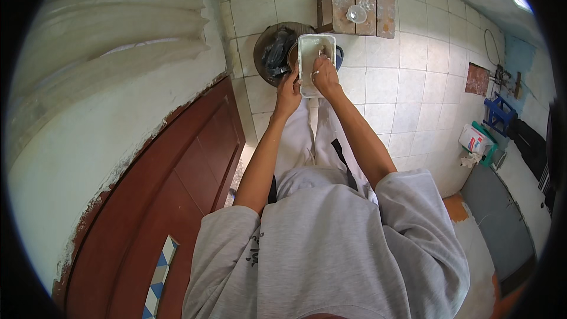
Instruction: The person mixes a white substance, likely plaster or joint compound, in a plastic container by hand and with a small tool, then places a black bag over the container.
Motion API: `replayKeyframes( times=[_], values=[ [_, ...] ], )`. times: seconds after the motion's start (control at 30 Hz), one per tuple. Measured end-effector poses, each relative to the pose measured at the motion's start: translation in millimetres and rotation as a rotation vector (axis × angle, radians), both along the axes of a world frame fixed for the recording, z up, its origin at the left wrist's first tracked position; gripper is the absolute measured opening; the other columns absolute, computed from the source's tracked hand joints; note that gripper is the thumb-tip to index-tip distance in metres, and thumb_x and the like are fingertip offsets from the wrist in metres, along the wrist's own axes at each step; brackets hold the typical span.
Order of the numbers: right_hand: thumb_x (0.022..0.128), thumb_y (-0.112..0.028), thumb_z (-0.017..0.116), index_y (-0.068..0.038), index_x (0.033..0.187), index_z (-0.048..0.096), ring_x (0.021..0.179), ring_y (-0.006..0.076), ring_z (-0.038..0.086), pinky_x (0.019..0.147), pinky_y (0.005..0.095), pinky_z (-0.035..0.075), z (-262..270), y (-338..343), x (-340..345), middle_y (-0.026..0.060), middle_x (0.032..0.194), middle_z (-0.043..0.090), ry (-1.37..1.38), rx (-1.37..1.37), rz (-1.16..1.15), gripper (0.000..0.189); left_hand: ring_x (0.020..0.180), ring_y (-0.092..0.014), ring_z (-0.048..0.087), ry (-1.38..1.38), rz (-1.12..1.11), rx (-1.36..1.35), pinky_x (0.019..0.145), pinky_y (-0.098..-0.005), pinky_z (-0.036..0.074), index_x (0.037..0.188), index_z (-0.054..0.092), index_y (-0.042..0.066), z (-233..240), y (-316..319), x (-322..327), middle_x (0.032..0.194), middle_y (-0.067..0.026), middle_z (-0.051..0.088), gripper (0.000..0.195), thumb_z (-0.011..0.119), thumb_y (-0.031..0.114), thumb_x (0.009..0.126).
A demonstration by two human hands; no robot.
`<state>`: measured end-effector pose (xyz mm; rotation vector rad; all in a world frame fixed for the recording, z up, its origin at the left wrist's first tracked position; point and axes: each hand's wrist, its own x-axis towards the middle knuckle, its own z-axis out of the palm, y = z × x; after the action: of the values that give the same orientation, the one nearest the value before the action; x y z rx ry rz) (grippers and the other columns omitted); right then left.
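A white rectangular plastic tray (309, 48), smeared with pale residue, is held out in front of me above floor level. My left hand (289, 94) grips its left side, with the thumb at the rim. Inside the tray, the fingers of my right hand (326, 76) are closed around a small tool (322, 50), mostly hidden by the hand; its exact kind cannot be told. A white smear marks the right hand. Beyond the tray's left side, a black plastic bag (280, 53) lies on a round dark surface (262, 44).
A paint-spattered wooden stool (385, 4) bears a clear plastic cup (356, 14). At left stands a red-brown panelled door (177, 190). Far right are a blue plastic stool (500, 113), a green container (489, 157) and a white package (473, 138) on the tiled floor (383, 84).
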<state>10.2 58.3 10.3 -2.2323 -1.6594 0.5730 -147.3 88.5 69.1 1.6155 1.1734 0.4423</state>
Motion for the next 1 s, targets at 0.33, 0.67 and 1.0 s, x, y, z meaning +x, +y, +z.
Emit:
replayKeyframes(
  times=[0.33, 0.67, 1.0],
  values=[
    [0.082, -0.008, 0.064, 0.010, 0.112, 0.052, 0.083, 0.0493, 0.061, 0.071, 0.0520, 0.051, 10.6, 6.1, -19.3, 0.0327, 0.089, 0.062, 0.310, -0.150, 0.113, 0.038, 0.121, -0.036, 0.060, 0.014, 0.039, -0.036, 0.101, -0.0379, 0.047, 0.146, 0.052, 0.013, -8.0, -3.6, -8.9, 0.132, -0.0212, 0.061, 0.054, 0.057, -0.002, 0.095],
    [0.084, -0.005, 0.061, 0.010, 0.102, 0.058, 0.085, 0.0526, 0.066, 0.074, 0.0544, 0.055, 10.0, 25.3, 0.8, 0.0356, 0.086, 0.065, 0.235, -0.121, -0.145, 0.024, 0.120, -0.033, 0.061, -0.020, 0.020, -0.001, 0.098, -0.0358, 0.048, 0.146, 0.053, 0.014, -9.8, -3.0, -2.3, 0.131, -0.0200, 0.062, 0.054, 0.058, -0.002, 0.095],
    [0.080, -0.006, 0.064, 0.009, 0.102, 0.059, 0.084, 0.0539, 0.064, 0.075, 0.0557, 0.054, 10.8, 5.7, -2.1, 0.0351, 0.088, 0.065, 0.281, -0.183, -0.055, 0.027, 0.118, -0.032, 0.062, 0.019, 0.023, -0.001, 0.093, -0.0363, 0.050, 0.146, 0.053, 0.014, -13.5, -5.1, -6.1, 0.130, -0.0185, 0.063, 0.053, 0.058, -0.001, 0.095]
  ],
)
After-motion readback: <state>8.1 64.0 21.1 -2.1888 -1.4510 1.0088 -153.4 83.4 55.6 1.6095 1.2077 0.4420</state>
